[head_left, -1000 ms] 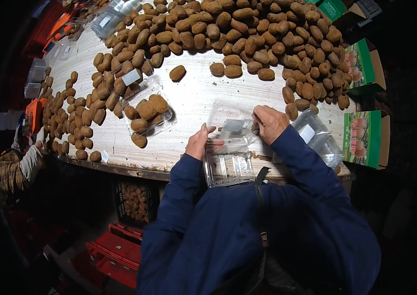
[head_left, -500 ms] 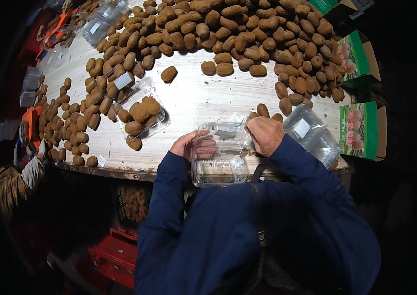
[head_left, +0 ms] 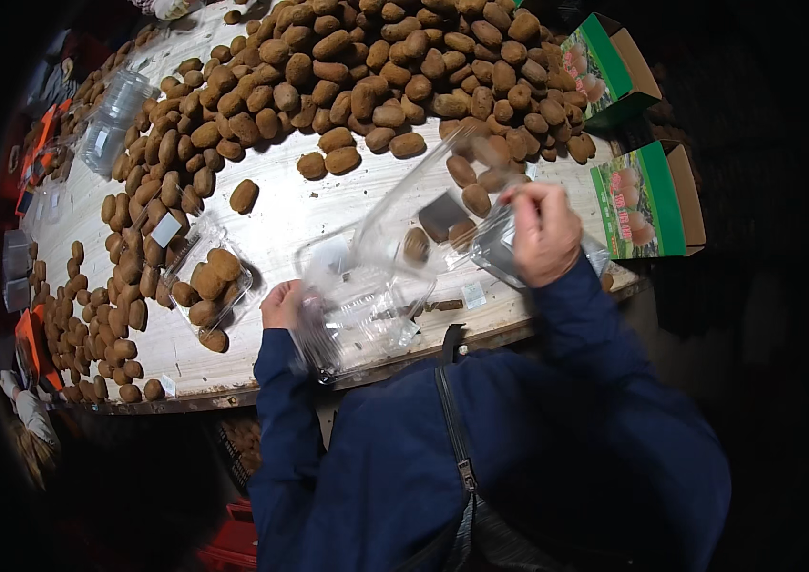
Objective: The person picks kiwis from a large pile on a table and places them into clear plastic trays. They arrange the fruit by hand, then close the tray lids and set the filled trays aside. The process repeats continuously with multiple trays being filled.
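Note:
A clear plastic clamshell (head_left: 352, 329) is spread open and tilted in front of me, blurred by motion. My left hand (head_left: 282, 305) is closed on its left edge. Its transparent lid stands raised toward the right, with kiwifruit showing through. My right hand (head_left: 547, 234) is closed, thumb and fingers pinched at the blurred plastic on the lid's right side. Below that hand lie more clear containers (head_left: 500, 255), partly hidden. Left of my left hand is another clear clamshell (head_left: 244, 286) with several kiwifruit (head_left: 209, 283) in it.
A big heap of kiwifruit (head_left: 395, 71) covers the back of the table (head_left: 299, 205), and more lie loose at left. Two green printed cartons (head_left: 628, 214) stand at the right edge. Stacked clear containers (head_left: 109, 124) sit at far left. A co-worker's sleeve (head_left: 34, 418) shows at lower left.
My right hand has moved away from my left, and the plastic between them has spread and lifted. The view has turned, shifting the table leftward.

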`<state>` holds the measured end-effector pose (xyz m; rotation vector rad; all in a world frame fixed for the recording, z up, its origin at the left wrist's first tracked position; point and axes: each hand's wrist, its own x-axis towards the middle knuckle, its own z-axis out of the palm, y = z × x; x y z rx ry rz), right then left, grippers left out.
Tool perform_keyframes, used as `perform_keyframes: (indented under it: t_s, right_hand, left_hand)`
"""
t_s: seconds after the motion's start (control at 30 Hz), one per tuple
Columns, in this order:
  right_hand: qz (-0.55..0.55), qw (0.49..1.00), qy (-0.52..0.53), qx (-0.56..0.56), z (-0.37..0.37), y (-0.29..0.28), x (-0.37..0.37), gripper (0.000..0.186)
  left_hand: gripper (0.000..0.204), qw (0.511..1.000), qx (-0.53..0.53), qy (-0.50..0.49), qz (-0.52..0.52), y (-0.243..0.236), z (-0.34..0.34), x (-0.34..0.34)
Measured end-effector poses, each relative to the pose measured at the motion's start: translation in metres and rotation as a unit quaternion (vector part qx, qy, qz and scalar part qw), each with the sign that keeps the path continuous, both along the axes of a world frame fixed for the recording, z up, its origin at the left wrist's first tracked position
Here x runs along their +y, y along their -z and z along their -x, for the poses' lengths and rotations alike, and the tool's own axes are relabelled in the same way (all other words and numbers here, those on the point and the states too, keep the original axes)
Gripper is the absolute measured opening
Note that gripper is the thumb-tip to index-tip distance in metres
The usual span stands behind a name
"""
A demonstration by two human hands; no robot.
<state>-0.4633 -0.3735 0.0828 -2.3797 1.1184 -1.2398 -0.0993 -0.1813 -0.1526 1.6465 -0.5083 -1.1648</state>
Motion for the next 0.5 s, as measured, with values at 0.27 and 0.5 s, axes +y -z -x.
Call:
perform_keyframes:
  t_s: [0.27,0.5]
  right_hand:
    - [-0.161,0.913,0.371,0.055,0.205,0.05,-0.123,0.012]
    - [-0.003,0.903,0.37,0.219,0.171,0.064,-0.075,0.033]
  left_hand:
    - [0.022,0.983,-0.102,-0.136,0.071,0.034,-0.054,0.014]
    - [0.022,0.961,-0.23,-0.123,0.091,0.013,-0.022,-0.005]
